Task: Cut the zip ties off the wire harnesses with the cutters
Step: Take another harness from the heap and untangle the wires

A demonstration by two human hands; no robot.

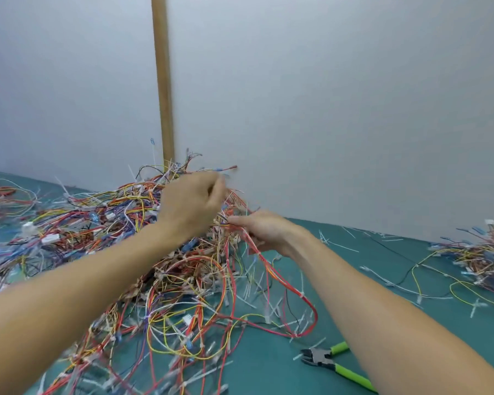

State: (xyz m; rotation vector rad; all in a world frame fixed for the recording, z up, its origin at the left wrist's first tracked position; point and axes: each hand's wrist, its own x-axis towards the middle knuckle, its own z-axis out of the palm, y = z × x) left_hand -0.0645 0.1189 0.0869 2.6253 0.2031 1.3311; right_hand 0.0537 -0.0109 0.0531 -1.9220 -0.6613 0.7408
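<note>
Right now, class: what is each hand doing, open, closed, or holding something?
Left hand: closed, gripping wires pulled up from the wire pile.
Right hand: pinching a red wire bundle.

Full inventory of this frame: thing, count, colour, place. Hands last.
wire pile: one big tangle, red, yellow, blue, white and black wires, left and centre of the table
small pile: one, mixed colours, far right by the wall
cutters: one, black head, green handles, on the table near the right forearm, in neither hand
zip-tie bits: many, white, scattered on the table
table: one, teal top
wall: grey-white, behind
post: one, wooden, upright behind the pile
left hand: fist gripping wires above the pile
right hand: pinching a red harness
</note>
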